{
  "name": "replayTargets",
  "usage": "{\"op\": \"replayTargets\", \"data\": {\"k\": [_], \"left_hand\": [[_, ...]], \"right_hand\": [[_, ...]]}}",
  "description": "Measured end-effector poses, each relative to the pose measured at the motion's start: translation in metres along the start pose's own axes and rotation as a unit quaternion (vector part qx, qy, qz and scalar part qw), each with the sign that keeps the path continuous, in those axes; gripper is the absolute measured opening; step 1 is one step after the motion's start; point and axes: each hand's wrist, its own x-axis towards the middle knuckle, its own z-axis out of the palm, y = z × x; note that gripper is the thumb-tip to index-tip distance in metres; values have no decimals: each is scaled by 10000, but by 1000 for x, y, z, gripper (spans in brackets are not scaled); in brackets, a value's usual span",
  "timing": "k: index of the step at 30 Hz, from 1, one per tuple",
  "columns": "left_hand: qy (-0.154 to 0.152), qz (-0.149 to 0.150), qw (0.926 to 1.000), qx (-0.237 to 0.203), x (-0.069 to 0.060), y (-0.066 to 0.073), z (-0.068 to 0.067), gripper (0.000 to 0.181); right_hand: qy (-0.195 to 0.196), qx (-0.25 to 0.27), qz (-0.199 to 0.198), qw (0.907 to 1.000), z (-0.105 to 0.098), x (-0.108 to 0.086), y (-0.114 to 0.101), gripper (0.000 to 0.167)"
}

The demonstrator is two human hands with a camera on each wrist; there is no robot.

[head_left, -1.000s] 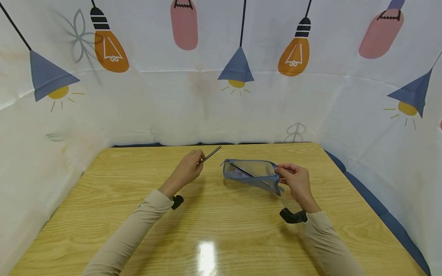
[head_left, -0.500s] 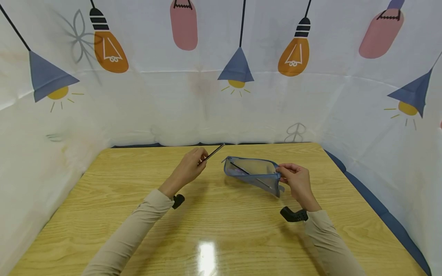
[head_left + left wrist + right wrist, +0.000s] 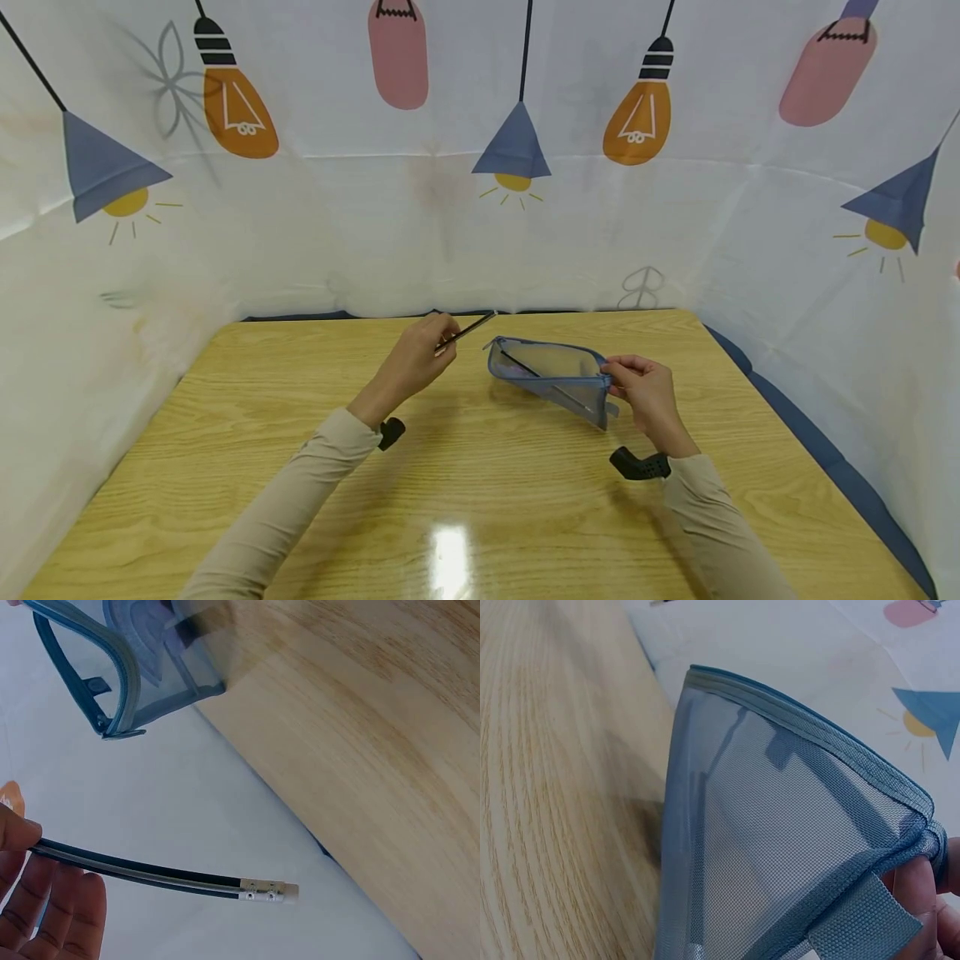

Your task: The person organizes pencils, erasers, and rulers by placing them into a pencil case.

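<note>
My left hand (image 3: 420, 360) pinches a black pencil (image 3: 142, 868) with a pale eraser at its far end. A grey stripe runs along the pencil, and I cannot tell whether a second one lies against it. The pencil slants up over the table's far edge, left of a blue mesh pencil case (image 3: 592, 394). That case gapes at the top, its zipper undone. My right hand (image 3: 648, 400) pinches the case's right end by the zipper corner. Inside lie a thin dark stick (image 3: 520, 364) and a bluish protractor (image 3: 139, 637). My right fingertips are partly behind the cloth.
The wooden table (image 3: 360, 517) spreads under both hands. Behind and beside it hangs a white curtain (image 3: 337, 225) printed with lamps and bulbs. Black wrist devices (image 3: 639, 465) sit on both wrists.
The left hand and its pencil have shifted slightly right and up, toward the pencil case. The case's left end has risen a little; the right hand has barely moved.
</note>
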Motion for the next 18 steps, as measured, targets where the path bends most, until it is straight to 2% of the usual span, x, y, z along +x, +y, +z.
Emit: {"op": "replayTargets", "data": {"k": [9,18], "left_hand": [[238,611,9977,152,3,7,0,12],[423,905,9949,100,4,9,0,13]], "right_hand": [[-18,-24,-17,10000,0,0,0,9],[-47,32,8,10000,0,-1,-1,10]]}}
